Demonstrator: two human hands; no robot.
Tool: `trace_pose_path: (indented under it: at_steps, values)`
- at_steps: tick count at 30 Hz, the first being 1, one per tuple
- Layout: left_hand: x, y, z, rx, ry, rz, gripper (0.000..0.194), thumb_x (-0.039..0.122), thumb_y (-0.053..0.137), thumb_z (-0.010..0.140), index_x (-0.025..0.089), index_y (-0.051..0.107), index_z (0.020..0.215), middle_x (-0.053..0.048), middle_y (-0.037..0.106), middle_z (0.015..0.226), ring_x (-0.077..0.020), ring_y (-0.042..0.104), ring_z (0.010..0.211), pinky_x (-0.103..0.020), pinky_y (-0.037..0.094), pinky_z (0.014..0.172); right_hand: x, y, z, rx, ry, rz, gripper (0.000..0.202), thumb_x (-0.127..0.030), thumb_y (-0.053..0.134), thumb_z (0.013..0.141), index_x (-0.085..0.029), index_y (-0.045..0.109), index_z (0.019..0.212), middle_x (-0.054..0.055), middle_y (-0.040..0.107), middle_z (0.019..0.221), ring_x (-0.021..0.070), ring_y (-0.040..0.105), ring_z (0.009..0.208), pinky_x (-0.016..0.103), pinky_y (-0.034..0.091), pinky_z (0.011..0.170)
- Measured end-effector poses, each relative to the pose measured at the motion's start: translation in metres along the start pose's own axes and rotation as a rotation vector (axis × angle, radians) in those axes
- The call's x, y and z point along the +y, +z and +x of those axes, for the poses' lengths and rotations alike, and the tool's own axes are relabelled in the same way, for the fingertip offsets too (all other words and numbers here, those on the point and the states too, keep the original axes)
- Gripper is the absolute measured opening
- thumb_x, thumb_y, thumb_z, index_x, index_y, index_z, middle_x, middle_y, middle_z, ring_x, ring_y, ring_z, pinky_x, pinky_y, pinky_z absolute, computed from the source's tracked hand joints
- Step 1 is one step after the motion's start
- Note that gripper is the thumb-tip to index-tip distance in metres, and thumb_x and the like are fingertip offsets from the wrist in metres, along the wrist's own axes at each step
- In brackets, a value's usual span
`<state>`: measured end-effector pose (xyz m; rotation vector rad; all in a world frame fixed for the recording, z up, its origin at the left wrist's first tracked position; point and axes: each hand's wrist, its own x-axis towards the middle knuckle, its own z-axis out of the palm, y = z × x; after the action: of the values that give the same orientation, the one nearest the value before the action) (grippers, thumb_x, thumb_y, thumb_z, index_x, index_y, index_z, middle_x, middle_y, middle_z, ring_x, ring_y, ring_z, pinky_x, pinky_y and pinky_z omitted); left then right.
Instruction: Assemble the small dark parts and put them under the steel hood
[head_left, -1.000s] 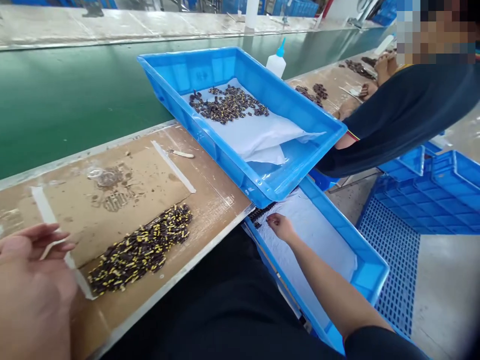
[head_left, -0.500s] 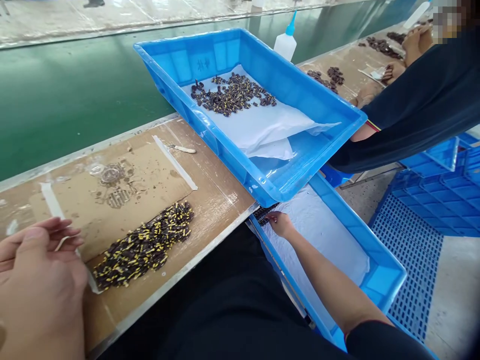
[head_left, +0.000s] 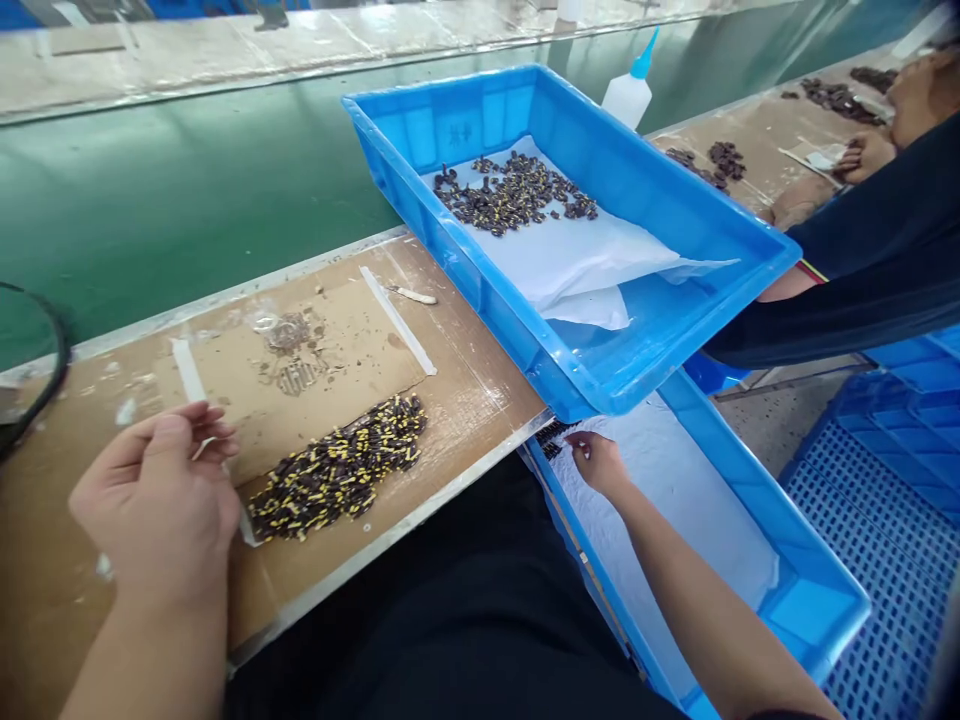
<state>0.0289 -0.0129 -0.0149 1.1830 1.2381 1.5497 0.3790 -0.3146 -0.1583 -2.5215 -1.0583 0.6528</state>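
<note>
Right hand, fingers bunched, any hold untellable from here, is beside dark pieces in the lower tray, best kept clear of the overhanging upper tray; left hand, loosely curled, hangs by the speckled pile on the desk.

1. Heap of small pieces: dark brown to black with bright yellow bits, jumbled together in a long, low band that slants up to the right, lying on the brown desk near its front edge.
2. Dark pieces: small, nearly black, set close together on a white sheet at the upper-left end of the lower blue tray; finer detail is too small to tell.
</note>
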Motion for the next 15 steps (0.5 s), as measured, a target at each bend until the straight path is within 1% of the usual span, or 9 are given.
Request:
trace_pose_path:
  at_steps: [3,5,6,7,8,11,12,13,15]
  values:
    - [-0.004,-0.006,0.003,-0.012,-0.013,-0.044,0.026,0.030,0.080,0.064,0.011,0.067,0.075,-0.004,0.064,0.068,-0.0142,0.058,0.059,-0.023,0.044,0.052,-0.038,-0.042,-0.029,-0.153,-0.189,0.051,0.019,-0.019,0.057,0.089,-0.021,0.076,0.089,0.003,0.075,0.085,0.0208,0.069,0.077,0.030,0.053,0.076]
    - [-0.005,-0.009,0.004,-0.083,-0.021,-0.084,0.024,0.032,0.075,0.074,0.013,0.061,0.071,0.000,0.057,0.061,-0.0118,0.054,0.057,-0.023,0.044,0.054,-0.072,-0.067,-0.046,-0.519,-0.354,0.252,0.018,-0.031,0.059,0.095,-0.024,0.075,0.091,0.001,0.073,0.080,0.0189,0.068,0.072,0.027,0.053,0.066]
    - [-0.004,-0.010,0.003,-0.130,-0.006,-0.100,0.025,0.032,0.071,0.080,0.015,0.057,0.069,0.001,0.052,0.059,-0.0109,0.051,0.056,-0.023,0.043,0.054,-0.092,-0.075,-0.051,-0.619,-0.400,0.350,0.020,-0.034,0.058,0.097,-0.025,0.075,0.094,0.001,0.073,0.079,0.0182,0.068,0.071,0.027,0.053,0.064]
    - [-0.002,-0.012,0.001,-0.178,0.020,-0.108,0.027,0.032,0.067,0.085,0.016,0.052,0.068,0.002,0.047,0.057,-0.0106,0.048,0.055,-0.023,0.041,0.053,-0.113,-0.078,-0.053,-0.627,-0.466,0.426,0.020,-0.036,0.058,0.098,-0.024,0.074,0.096,0.001,0.073,0.081,0.0178,0.069,0.071,0.027,0.054,0.063]
    - [0.002,-0.013,-0.002,-0.219,0.054,-0.101,0.031,0.034,0.062,0.089,0.017,0.049,0.067,0.003,0.043,0.057,-0.0107,0.046,0.054,-0.023,0.040,0.053,-0.134,-0.078,-0.051,-0.543,-0.525,0.471,0.020,-0.036,0.058,0.099,-0.024,0.074,0.098,0.002,0.073,0.083,0.0177,0.069,0.072,0.027,0.054,0.064]
    - [0.027,-0.025,-0.024,-0.346,0.208,0.056,0.038,0.037,0.049,0.099,0.019,0.047,0.066,0.000,0.045,0.059,-0.0123,0.047,0.055,-0.026,0.038,0.054,-0.194,-0.058,-0.023,-0.056,-0.695,0.416,0.020,-0.034,0.058,0.098,-0.022,0.073,0.104,0.006,0.074,0.097,0.0203,0.070,0.085,0.032,0.056,0.076]
    - [0.039,-0.033,-0.034,-0.417,0.271,0.114,0.039,0.035,0.045,0.101,0.019,0.049,0.066,-0.001,0.048,0.060,-0.0131,0.048,0.056,-0.027,0.039,0.056,-0.210,-0.050,-0.009,0.052,-0.739,0.355,0.022,-0.033,0.057,0.098,-0.021,0.072,0.108,0.007,0.073,0.102,0.0215,0.069,0.090,0.034,0.056,0.080]
    - [0.053,-0.043,-0.045,-0.508,0.338,0.162,0.039,0.032,0.042,0.102,0.019,0.050,0.066,-0.003,0.050,0.061,-0.0139,0.049,0.058,-0.028,0.039,0.058,-0.223,-0.043,0.005,0.102,-0.787,0.286,0.024,-0.033,0.055,0.098,-0.021,0.072,0.111,0.009,0.072,0.108,0.0227,0.069,0.095,0.037,0.056,0.085]
    - [0.080,-0.071,-0.069,-0.725,0.446,0.201,0.033,0.026,0.043,0.099,0.019,0.050,0.067,-0.004,0.051,0.062,-0.0158,0.049,0.060,-0.030,0.039,0.059,-0.237,-0.034,0.028,0.080,-0.891,0.143,0.029,-0.032,0.051,0.098,-0.020,0.071,0.117,0.011,0.069,0.117,0.0249,0.067,0.103,0.041,0.055,0.092]
